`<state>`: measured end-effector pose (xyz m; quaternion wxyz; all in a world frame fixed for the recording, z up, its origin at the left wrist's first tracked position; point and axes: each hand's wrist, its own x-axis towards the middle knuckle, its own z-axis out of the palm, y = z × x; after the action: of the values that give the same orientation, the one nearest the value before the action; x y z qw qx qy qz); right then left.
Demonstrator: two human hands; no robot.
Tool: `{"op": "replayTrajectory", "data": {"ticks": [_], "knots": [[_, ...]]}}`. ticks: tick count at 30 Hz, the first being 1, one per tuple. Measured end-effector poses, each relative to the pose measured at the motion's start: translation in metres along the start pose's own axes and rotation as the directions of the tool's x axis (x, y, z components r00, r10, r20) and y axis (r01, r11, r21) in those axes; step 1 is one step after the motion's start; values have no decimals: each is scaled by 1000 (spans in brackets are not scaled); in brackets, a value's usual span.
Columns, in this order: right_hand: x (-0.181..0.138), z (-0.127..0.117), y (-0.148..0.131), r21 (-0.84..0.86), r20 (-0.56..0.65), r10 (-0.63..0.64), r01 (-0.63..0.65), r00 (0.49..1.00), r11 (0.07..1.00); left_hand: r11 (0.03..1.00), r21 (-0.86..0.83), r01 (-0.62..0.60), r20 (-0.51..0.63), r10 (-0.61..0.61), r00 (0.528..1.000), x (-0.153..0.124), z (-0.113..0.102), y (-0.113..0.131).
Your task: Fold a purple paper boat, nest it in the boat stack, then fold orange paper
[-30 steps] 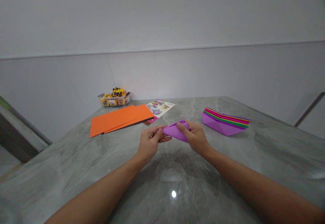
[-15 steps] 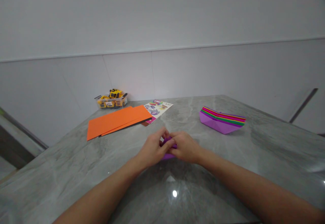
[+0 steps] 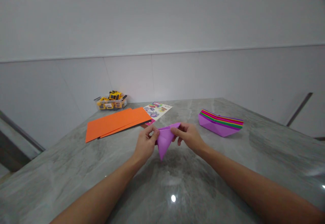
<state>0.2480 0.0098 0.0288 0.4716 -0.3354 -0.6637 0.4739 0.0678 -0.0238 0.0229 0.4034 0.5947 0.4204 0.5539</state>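
Purple paper: your folded piece (image 3: 164,141) is up in both hands, dead centre in front of you, wide edge towards 12 o'clock and pointy end aiming at 6, can't tell if that tip touches the table
Left hand: yours (image 3: 146,144) is on its 9 o'clock side, thumb and fingers pinching the top left corner
Right hand: yours (image 3: 189,136) is at about 2 o'clock on it, thumb on the near face, fingers round the back, so it's pinching the upper right part
Stripy boat: the boat-shaped purple paper (image 3: 218,129) sits off at 2 o'clock from your hands, well apart from them, with pink, yellow and green bands along its upper edge
Orange sheets: overlapping pile (image 3: 111,124) over at 10 o'clock, something dark peeking out underneath
Leaflet: printed sheet (image 3: 159,110) at roughly 12 o'clock beyond your hands, its near left part tucked under the orange pile
Toy tub: clear box (image 3: 122,105) with yellow toy bits at 11 o'clock, near the wall (image 3: 162,24)
Table: grey marbled top (image 3: 228,173), pretty shiny, bright reflection at 6 o'clock
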Motion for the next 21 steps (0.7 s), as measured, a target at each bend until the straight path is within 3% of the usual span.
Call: {"op": "replayTrajectory", "data": {"ticks": [3, 8, 21], "knots": [[-2, 5, 5, 8, -28, -25, 25, 999, 1000, 1000, 3, 10, 38, -10, 999, -3, 5, 0], [-7, 9, 5, -77, -43, -36, 33, 998, 996, 976, 197, -90, 32, 86, 996, -6, 6, 2], [-13, 14, -2, -123, -3, -59, 58, 998, 991, 925, 334, -184, 8, 192, 981, -10, 9, 9]]}}
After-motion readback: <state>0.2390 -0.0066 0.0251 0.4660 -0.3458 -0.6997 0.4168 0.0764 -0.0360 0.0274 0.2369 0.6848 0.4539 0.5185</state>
